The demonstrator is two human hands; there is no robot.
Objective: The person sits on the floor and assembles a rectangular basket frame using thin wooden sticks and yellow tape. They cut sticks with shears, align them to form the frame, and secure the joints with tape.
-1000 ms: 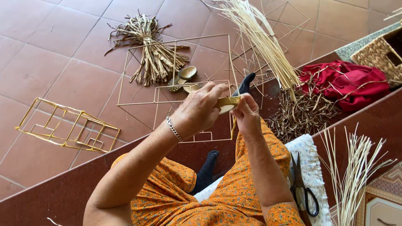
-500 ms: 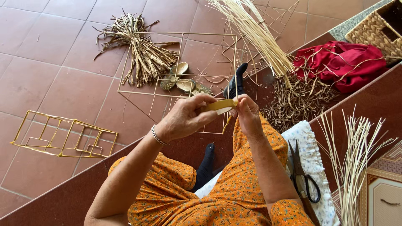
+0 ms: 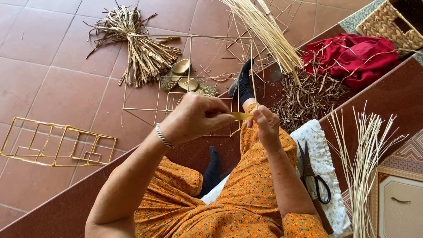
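A: Nearest first: what do you see?
B: A lap in orange flowered cloth, with black-handled scissors [image 3: 313, 176] lying on a white cushion [image 3: 324, 154] just beside the right arm.
A: And the hands?
B: The left hand [image 3: 194, 118] and right hand [image 3: 265, 128] meet over the knees. Both sets of fingers are closed in a pinch on a flat yellow straw strip [image 3: 242, 116], one at each end, holding it taut between them.
A: Which step is that, would you say?
B: Probably flattening or folding the strip. Any further fold would call for a firm pinch and even tension.
A: Farther out?
B: A gold wire frame [image 3: 189, 75] on the tiled floor [image 3: 53, 66], sandals [image 3: 185, 78], a dried straw bundle [image 3: 141, 53], a red cloth [image 3: 352, 57] and a woven basket [image 3: 387, 24].
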